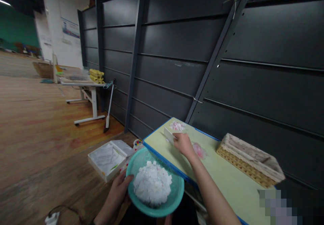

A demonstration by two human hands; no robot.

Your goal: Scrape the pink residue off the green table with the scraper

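Observation:
My left hand point(120, 186) grips the left rim of a teal plastic basket point(176, 198), held beside the table's front edge. Small white paper scraps point(153, 183) are heaped inside it. Over the table, my right hand point(183, 143) is closed on a flat white rectangular piece point(169, 135), its edge close to the tabletop. Just beyond that piece lies a small pile of white and pinkish scraps point(177, 126). The yellow-green table point(222, 181) has a blue edge and a printed pink flower point(199, 150) near my right wrist.
A lined wicker basket point(248, 164) stands at the table's right rear. On the floor at left are an open white box point(107, 159) and a power strip point(52, 218). Dark metal panels point(174, 39) rise behind. Farther left, a white table point(93, 98) carries yellow egg trays point(96, 76).

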